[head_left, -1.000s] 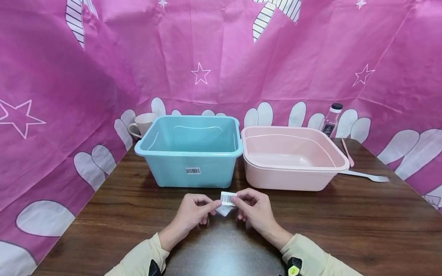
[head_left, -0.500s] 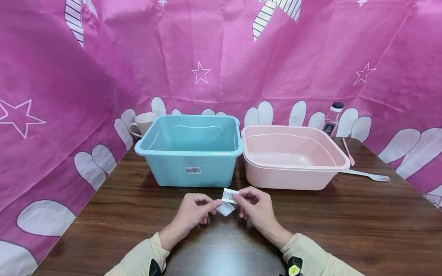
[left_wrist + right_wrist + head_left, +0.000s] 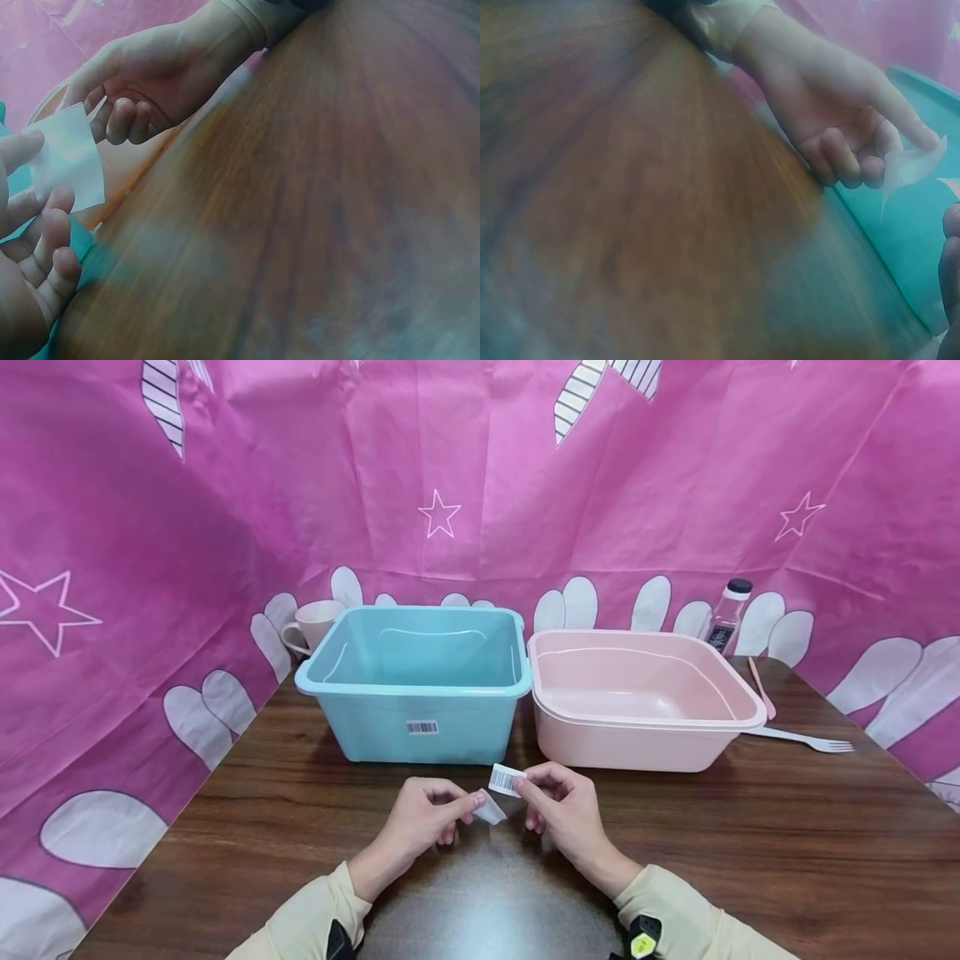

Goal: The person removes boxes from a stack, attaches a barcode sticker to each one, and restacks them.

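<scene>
In the head view, my right hand (image 3: 566, 818) pinches a small white barcode sticker (image 3: 506, 779) by its right end, thumb on top. My left hand (image 3: 420, 822) grips a white backing paper (image 3: 490, 810) between thumb and forefinger, just left of and below the sticker; sticker and paper are apart. The left wrist view shows the paper's pale blank face (image 3: 71, 161). From the right wrist, the paper (image 3: 911, 169) looks bent and thin. A blue tub (image 3: 382, 727) with a barcode label (image 3: 422, 727) on its front stands beyond the hands.
Beside the blue tub sits a pink tub (image 3: 630, 747), rims nearly meeting. A mug (image 3: 318, 617) stands behind on the left. On the right are a clear bottle (image 3: 723, 618) with a black cap, a pink utensil (image 3: 762, 689) and a white fork (image 3: 806, 740) on the wooden table (image 3: 750, 852).
The sticker has separated from the backing paper, moving up and right with my right hand and tilting. My left hand has stayed almost in place with the paper.
</scene>
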Tool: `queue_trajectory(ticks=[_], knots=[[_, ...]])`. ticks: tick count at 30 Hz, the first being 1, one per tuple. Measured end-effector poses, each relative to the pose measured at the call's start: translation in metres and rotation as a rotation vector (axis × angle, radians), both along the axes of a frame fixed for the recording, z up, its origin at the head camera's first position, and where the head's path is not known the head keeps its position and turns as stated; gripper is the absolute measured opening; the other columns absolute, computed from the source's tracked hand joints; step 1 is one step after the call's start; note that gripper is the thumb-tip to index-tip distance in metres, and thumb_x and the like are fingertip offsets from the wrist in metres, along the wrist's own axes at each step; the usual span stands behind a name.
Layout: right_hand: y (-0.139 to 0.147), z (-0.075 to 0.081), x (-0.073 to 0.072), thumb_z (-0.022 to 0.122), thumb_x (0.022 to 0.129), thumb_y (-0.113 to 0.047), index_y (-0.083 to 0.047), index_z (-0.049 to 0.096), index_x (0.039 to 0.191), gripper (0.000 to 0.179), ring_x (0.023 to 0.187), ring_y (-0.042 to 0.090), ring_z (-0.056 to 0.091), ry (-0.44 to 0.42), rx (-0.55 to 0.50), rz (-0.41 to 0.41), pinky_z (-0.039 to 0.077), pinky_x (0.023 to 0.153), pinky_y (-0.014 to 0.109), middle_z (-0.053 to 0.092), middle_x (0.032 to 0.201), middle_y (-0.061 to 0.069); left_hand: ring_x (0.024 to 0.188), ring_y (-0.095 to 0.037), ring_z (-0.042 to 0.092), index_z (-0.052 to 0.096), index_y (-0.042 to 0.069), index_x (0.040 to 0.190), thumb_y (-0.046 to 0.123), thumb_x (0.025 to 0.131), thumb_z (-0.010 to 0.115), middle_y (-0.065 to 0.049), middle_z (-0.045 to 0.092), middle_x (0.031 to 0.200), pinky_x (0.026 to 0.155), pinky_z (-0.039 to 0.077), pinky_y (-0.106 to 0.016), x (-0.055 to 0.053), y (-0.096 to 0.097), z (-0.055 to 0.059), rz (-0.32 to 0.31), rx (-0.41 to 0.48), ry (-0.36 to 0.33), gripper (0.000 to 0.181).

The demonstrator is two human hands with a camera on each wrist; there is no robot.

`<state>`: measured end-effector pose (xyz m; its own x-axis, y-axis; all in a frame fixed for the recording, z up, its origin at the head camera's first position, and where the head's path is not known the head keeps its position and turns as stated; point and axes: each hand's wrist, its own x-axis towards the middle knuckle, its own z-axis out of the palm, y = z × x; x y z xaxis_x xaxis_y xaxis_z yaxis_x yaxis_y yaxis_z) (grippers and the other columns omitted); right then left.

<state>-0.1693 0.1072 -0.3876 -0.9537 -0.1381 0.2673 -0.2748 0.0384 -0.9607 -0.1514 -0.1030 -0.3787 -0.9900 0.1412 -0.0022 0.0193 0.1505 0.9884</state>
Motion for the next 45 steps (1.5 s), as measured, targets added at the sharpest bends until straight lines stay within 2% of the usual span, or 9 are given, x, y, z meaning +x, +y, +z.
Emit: queue_trajectory(ticks=[9, 16, 24, 27, 32, 36, 38, 42, 45], knots=[[0.024, 0.001, -0.006, 0.070, 0.092, 0.000, 0.009, 0.066, 0.094, 0.010, 0.044, 0.007, 0.055, 0.029, 0.044, 0.026, 0.050, 0.043, 0.024, 0.063, 0.063, 0.004, 0.042, -0.008, 0.047, 0.075, -0.006, 0.092, 0.016, 0.087, 0.079, -0.004, 0.063, 0.061, 0.041, 0.040, -0.023, -0.002, 0.000, -0.001, -0.022, 0.031, 0.012, 0.023], [0.044, 0.006, -0.005, 0.066, 0.091, 0.006, 0.001, 0.066, 0.087, 0.007, 0.043, 0.006, 0.054, 0.049, 0.026, 0.019, 0.048, 0.040, 0.024, 0.058, 0.057, -0.005, 0.045, -0.009, 0.050, 0.077, 0.005, 0.098, 0.022, 0.084, 0.082, 0.000, 0.065, 0.070, 0.039, 0.043, -0.024, 0.001, -0.003, 0.003, -0.071, -0.082, 0.041, 0.023], [0.060, 0.016, 0.003, 0.067, 0.091, 0.006, 0.002, 0.067, 0.089, 0.004, 0.046, 0.005, 0.055, 0.100, 0.027, 0.078, 0.047, 0.040, 0.025, 0.061, 0.061, -0.006, 0.046, -0.013, 0.055, 0.076, 0.004, 0.103, 0.024, 0.083, 0.083, 0.000, 0.059, 0.059, 0.041, 0.040, -0.023, 0.004, 0.005, 0.013, -0.184, -0.172, 0.107, 0.028], [0.064, 0.021, 0.005, 0.068, 0.090, 0.006, 0.002, 0.067, 0.088, 0.004, 0.046, 0.006, 0.054, 0.097, 0.042, 0.086, 0.047, 0.040, 0.026, 0.061, 0.061, -0.006, 0.048, -0.010, 0.054, 0.075, 0.003, 0.102, 0.024, 0.084, 0.083, 0.002, 0.063, 0.069, 0.043, 0.042, -0.023, 0.003, 0.010, 0.014, -0.218, -0.206, 0.124, 0.029], [0.070, 0.026, 0.006, 0.066, 0.089, 0.008, 0.002, 0.067, 0.088, 0.007, 0.045, 0.005, 0.054, 0.094, 0.090, 0.091, 0.046, 0.040, 0.026, 0.064, 0.062, -0.005, 0.063, -0.006, 0.056, 0.075, 0.009, 0.100, 0.033, 0.082, 0.083, 0.005, 0.067, 0.083, 0.056, 0.046, -0.023, 0.003, 0.015, 0.018, -0.175, -0.441, 0.226, 0.030], [0.077, 0.027, 0.004, 0.066, 0.090, 0.008, 0.001, 0.068, 0.089, 0.008, 0.045, 0.005, 0.055, 0.100, 0.151, 0.069, 0.047, 0.040, 0.026, 0.064, 0.062, -0.005, 0.070, -0.007, 0.055, 0.075, 0.015, 0.098, 0.040, 0.082, 0.081, 0.009, 0.066, 0.078, 0.060, 0.043, -0.024, 0.003, 0.017, 0.026, -0.117, -0.697, 0.297, 0.030], [0.082, 0.029, 0.003, 0.067, 0.090, 0.007, 0.000, 0.068, 0.089, 0.007, 0.045, 0.004, 0.055, 0.096, 0.182, 0.051, 0.047, 0.040, 0.026, 0.064, 0.062, -0.006, 0.065, -0.007, 0.053, 0.076, 0.015, 0.097, 0.039, 0.082, 0.080, 0.009, 0.062, 0.073, 0.055, 0.041, -0.025, 0.002, 0.018, 0.030, -0.105, -0.774, 0.317, 0.028], [0.094, 0.034, 0.002, 0.069, 0.089, 0.005, -0.001, 0.068, 0.090, 0.007, 0.046, 0.003, 0.056, 0.078, 0.219, 0.035, 0.049, 0.041, 0.026, 0.064, 0.062, -0.008, 0.062, -0.007, 0.052, 0.076, 0.012, 0.096, 0.032, 0.084, 0.078, 0.007, 0.062, 0.071, 0.053, 0.041, -0.025, -0.001, 0.024, 0.040, -0.094, -0.818, 0.365, 0.024], [0.102, 0.039, 0.001, 0.071, 0.089, 0.003, 0.000, 0.068, 0.092, 0.005, 0.047, 0.004, 0.057, 0.070, 0.241, 0.023, 0.050, 0.042, 0.027, 0.064, 0.064, -0.010, 0.067, -0.008, 0.056, 0.076, 0.011, 0.094, 0.026, 0.085, 0.077, 0.006, 0.065, 0.075, 0.058, 0.044, -0.024, -0.007, 0.034, 0.046, -0.119, -0.761, 0.410, 0.017]])
